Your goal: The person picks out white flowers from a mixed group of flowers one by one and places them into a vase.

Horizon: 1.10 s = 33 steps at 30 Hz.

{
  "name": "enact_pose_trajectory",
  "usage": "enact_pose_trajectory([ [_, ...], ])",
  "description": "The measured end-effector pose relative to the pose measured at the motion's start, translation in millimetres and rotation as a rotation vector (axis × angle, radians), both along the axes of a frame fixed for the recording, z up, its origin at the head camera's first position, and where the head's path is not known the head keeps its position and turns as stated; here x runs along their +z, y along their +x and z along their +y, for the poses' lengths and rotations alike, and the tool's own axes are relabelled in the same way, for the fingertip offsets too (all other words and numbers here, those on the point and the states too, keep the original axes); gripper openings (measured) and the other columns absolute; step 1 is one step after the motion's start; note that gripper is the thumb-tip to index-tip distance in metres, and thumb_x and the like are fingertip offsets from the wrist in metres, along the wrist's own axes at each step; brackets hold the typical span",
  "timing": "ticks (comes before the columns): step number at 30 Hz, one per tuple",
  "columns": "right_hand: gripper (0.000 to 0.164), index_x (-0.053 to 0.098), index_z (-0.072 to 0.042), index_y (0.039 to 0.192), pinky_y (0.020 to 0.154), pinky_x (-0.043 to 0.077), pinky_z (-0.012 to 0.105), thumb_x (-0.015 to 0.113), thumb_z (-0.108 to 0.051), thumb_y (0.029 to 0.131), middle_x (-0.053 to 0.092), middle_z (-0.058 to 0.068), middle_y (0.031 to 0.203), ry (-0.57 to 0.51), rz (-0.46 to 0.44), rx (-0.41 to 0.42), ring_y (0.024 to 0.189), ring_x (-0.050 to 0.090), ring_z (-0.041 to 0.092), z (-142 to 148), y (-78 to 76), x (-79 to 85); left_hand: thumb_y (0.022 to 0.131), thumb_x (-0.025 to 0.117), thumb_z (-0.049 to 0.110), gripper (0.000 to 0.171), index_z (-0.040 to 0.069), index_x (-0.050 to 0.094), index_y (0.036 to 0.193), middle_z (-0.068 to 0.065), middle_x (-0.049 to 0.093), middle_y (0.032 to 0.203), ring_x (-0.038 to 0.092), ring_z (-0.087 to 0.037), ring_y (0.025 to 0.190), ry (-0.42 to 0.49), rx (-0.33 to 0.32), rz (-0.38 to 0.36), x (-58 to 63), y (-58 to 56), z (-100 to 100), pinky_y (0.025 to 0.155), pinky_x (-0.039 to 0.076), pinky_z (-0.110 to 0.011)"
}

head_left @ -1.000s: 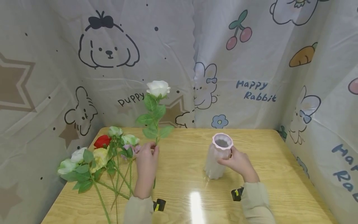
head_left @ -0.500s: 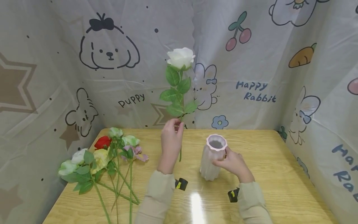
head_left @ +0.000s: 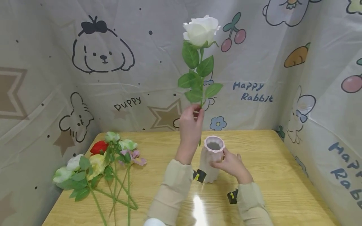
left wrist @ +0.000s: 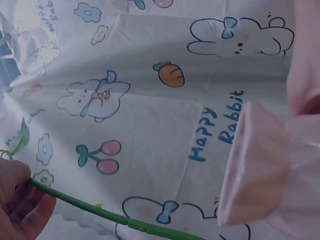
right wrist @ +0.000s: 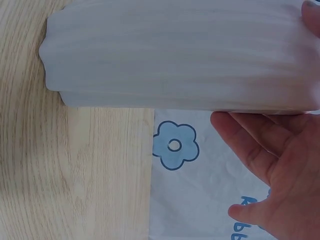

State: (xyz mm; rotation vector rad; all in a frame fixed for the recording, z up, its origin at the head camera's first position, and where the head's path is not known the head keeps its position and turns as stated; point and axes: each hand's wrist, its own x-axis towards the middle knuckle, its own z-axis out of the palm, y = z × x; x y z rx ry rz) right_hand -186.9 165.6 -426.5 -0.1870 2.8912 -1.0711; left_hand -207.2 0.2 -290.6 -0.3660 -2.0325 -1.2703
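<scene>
The printed curtain (head_left: 158, 47) closes in beyond my hands and on both sides. In front of it spreads the table (head_left: 158, 147), its far edge passing behind my left hand (head_left: 190, 125) and its right edge well out from my right hand (head_left: 233, 164); a broad strip of wood lies between my left hand and the flower pile (head_left: 97, 164), and another runs from my right hand to that right edge. The pile lies left of my left hand, with red, yellow, white, pale green and lilac heads and stems pointing back toward me. Compared with half a second ago, my left hand has gone up and to the right, raising the white rose (head_left: 204, 67) so its bloom shows beside the printed cherries (head_left: 239, 36). I pinch its stem below the leaves; it stands upright, full-petalled over green leaves, the stem's lower tip showing just left of the vase (head_left: 208, 163) rim. That vase is pale and ribbed, its pinkish mouth scalloped, gripped just under the rim by my right hand.
</scene>
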Motion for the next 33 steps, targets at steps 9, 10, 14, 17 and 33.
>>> enact_pose_trajectory([
  [9,0.083,0.037,-0.012,0.133,0.101,0.002,0.073,0.068,-0.051,0.066,0.064,0.01,0.11,0.01,-0.003,-0.004,0.105,0.056,0.029,-2.2,0.8,0.6,0.087,0.052,0.019,0.021,0.002,0.058,0.098,-0.011,0.062,0.092,0.06,-0.015,0.077,0.056,-0.057,-0.01,4.0,3.0,14.7,0.066,0.051,-0.016],
  [10,0.083,0.037,-0.013,0.133,0.102,0.002,0.073,0.068,-0.051,0.066,0.064,0.009,0.11,0.012,-0.006,-0.004,0.105,0.057,0.029,-2.6,0.8,0.7,0.087,0.052,0.018,0.02,0.002,0.058,0.097,-0.011,0.062,0.091,0.06,-0.015,0.076,0.059,-0.062,-0.011,2.8,2.9,16.0,0.066,0.051,-0.015],
  [14,0.084,0.036,-0.014,0.134,0.102,0.001,0.073,0.068,-0.052,0.066,0.063,0.008,0.112,0.006,-0.023,-0.003,0.106,0.056,0.028,-3.7,0.5,0.4,0.087,0.052,0.017,0.02,0.001,0.058,0.096,-0.012,0.063,0.09,0.061,-0.015,0.075,0.061,-0.093,-0.021,-6.3,2.6,20.5,0.065,0.051,-0.015],
  [17,0.085,0.035,-0.014,0.134,0.102,0.0,0.073,0.067,-0.053,0.066,0.062,0.009,0.114,0.002,-0.028,-0.002,0.108,0.055,0.029,-4.3,1.1,1.1,0.087,0.052,0.018,0.021,0.001,0.058,0.098,-0.012,0.063,0.092,0.06,-0.014,0.076,0.061,-0.133,-0.067,-18.9,2.5,23.0,0.066,0.051,-0.015],
  [33,0.089,0.031,-0.009,0.137,0.1,0.004,0.074,0.065,-0.052,0.067,0.061,0.014,0.116,0.016,0.006,0.0,0.111,0.054,0.033,0.6,0.9,0.5,0.084,0.054,0.017,0.019,0.0,0.059,0.094,-0.012,0.063,0.089,0.059,-0.013,0.072,-0.031,-0.13,-0.189,-75.2,9.8,26.1,0.063,0.05,-0.016],
])
